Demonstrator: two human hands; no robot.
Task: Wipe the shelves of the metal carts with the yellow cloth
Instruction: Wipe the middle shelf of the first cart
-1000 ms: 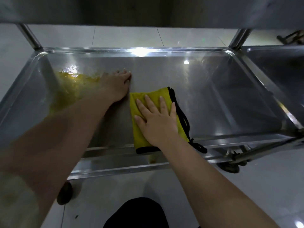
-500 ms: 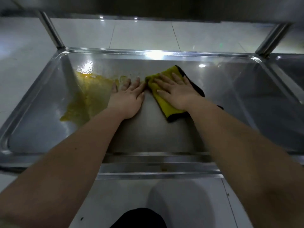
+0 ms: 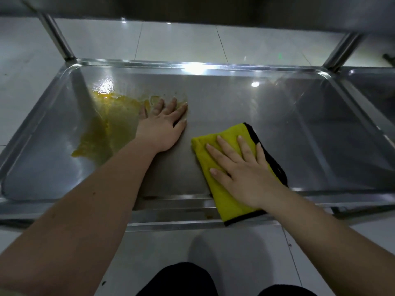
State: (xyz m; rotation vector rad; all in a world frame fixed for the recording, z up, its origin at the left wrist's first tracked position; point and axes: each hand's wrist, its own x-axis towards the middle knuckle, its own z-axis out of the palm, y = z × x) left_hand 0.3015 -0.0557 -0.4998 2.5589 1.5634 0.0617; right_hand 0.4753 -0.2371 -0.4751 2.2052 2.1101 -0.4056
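1. Nearest the viewer: dark-clad knees (image 3: 183, 280) at the bottom of view, over a pale tiled floor (image 3: 235, 253).
2. Near edge of the shelf (image 3: 267, 124), right of middle: the yellow cloth (image 3: 223, 199), folded and trimmed in black. Its near end laps over the shelf's near rim. The rest lies flat on the metal.
3. Right hand (image 3: 245, 174): palm down on the cloth, fingers straight and a little spread. It presses flat and nothing is curled round the fabric.
4. Left hand (image 3: 161, 129): palm down on bare metal about mid-shelf, left of the cloth and apart from it. Fingers are straight and fanned, holding nothing. The fingertips reach the right margin of the spill.
5. Spill (image 3: 106, 118): a yellow-orange smear on the left half of the shelf. It runs from near the far-left corner down toward the near edge, with wet glare at its far end.
6. The shelf is a stainless tray with a raised rim and rounded corners.
7. Far side: slanting posts at the far-left corner (image 3: 57, 37) and the far-right corner (image 3: 339, 52). The underside of an upper shelf (image 3: 213, 9) is overhead.
8. A second cart's shelf (image 3: 372, 86) sits beside the right edge; contact cannot be judged.
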